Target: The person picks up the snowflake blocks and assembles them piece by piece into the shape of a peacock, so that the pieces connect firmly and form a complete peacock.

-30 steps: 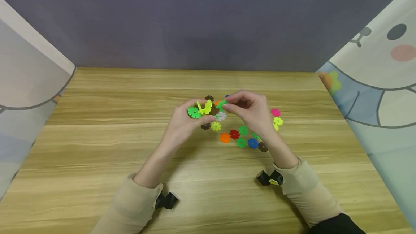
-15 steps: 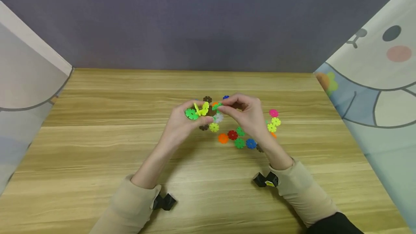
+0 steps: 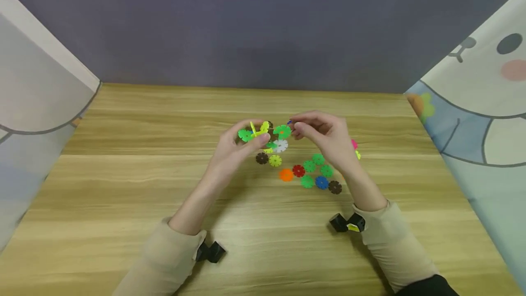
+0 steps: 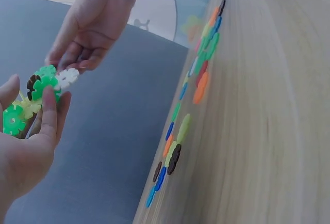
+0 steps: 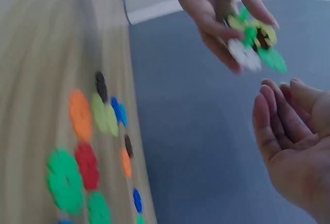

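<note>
1. Above table (image 3: 123, 186) centre: right hand (image 3: 328, 143) has let go, fingers loosely curled, holding nothing.
2. Left hand (image 3: 236, 152) grips flower-disc cluster (image 3: 267, 137), green disc now attached at 3 o'clock.
3. Loose discs (image 3: 312, 175) remain at 5 o'clock.

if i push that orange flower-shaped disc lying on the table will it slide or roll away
Probably slide, not roll: the orange flower-shaped plastic disc lies flat on the smooth wooden table. It looks thin and likely light, so a nudge may send it into the red flower-shaped disc beside it. Its notched rim would probably hinder rolling anyway.
</note>
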{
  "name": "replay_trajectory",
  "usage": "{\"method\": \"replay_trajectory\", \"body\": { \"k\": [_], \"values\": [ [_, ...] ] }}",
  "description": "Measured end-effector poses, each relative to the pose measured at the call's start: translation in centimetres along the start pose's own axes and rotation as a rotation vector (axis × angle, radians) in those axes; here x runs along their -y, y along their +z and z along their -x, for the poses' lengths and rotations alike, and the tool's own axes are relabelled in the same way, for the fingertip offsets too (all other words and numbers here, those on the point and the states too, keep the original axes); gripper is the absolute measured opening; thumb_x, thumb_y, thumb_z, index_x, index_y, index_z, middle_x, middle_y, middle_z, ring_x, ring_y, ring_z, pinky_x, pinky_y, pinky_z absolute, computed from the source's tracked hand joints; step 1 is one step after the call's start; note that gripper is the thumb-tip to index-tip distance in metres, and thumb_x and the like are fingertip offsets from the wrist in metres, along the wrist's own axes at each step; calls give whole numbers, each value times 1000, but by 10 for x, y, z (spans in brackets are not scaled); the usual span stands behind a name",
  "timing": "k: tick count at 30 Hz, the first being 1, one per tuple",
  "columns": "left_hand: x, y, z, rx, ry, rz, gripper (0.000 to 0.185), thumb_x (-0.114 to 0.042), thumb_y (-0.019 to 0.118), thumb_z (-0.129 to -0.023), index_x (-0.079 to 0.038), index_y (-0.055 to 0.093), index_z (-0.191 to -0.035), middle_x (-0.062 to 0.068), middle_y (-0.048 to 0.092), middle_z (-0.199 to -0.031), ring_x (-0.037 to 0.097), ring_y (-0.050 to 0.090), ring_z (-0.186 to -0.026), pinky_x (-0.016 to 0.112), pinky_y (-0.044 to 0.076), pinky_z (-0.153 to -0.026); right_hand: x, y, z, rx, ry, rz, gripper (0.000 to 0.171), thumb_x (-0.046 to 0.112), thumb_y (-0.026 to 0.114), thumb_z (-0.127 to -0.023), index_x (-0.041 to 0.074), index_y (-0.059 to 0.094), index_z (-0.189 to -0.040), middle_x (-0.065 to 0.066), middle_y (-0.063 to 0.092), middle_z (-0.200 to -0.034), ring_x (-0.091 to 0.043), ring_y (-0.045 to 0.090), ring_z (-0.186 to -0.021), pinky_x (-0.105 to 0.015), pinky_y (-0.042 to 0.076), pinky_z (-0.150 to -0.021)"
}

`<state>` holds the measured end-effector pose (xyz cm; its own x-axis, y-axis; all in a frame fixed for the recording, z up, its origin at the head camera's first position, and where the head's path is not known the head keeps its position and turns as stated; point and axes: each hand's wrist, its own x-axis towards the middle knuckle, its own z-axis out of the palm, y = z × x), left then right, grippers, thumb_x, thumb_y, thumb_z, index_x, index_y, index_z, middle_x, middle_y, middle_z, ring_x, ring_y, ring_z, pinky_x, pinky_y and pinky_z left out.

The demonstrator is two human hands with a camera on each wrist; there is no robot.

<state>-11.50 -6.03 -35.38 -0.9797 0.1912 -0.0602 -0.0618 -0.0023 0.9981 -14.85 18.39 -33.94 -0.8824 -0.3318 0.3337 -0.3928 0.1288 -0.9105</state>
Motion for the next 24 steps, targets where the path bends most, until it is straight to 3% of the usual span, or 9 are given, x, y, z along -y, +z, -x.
{"method": "replay_trajectory", "body": {
  "k": [7, 12, 19, 21, 24],
  "values": [
    [-3, 2, -1, -19, 13, 42, 42, -30, 76, -93, -22, 64, -132, -1, 63, -135, 21, 77, -93, 49, 51, -109, -20, -42, -7, 20, 116, 58, 24, 15, 66, -101, -1, 72, -119, 4, 77, -104, -15, 73, -90, -24, 62, -78],
    [-4, -3, 0, -44, 24, 57, 42, -27, 76, -92, -18, 64, -131, 2, 65, -132, 20, 77, -88, 49, 50, -109, -41, -61, -15, 89, 215, 208, 25, 18, 68, -100, 4, 72, -120, 12, 76, -105, -14, 72, -92, -25, 61, -79],
    [-3, -4, 0, -25, 11, -7, 40, -31, 79, -89, -19, 68, -126, -4, 59, -140, 23, 75, -93, 46, 49, -106, -68, -82, -28, 219, 268, 460, 29, 14, 72, -98, 4, 72, -124, -16, 74, -117, -12, 67, -95, -18, 55, -83],
    [-2, -4, 0, -21, 11, -12, 41, -30, 80, -89, -19, 68, -127, -4, 59, -141, 29, 74, -97, 45, 49, -105, -75, -86, -31, 256, 267, 518, 30, 13, 74, -96, 4, 72, -125, -16, 74, -116, -14, 66, -96, -16, 53, -83],
    [-2, -3, 0, -19, 9, -8, 41, -30, 80, -89, -20, 68, -127, -3, 60, -138, 37, 72, -104, 44, 50, -104, -84, -89, -33, 304, 290, 605, 33, 15, 77, -93, 6, 72, -125, -14, 74, -119, -22, 66, -103, -22, 52, -87]
  ]
}}
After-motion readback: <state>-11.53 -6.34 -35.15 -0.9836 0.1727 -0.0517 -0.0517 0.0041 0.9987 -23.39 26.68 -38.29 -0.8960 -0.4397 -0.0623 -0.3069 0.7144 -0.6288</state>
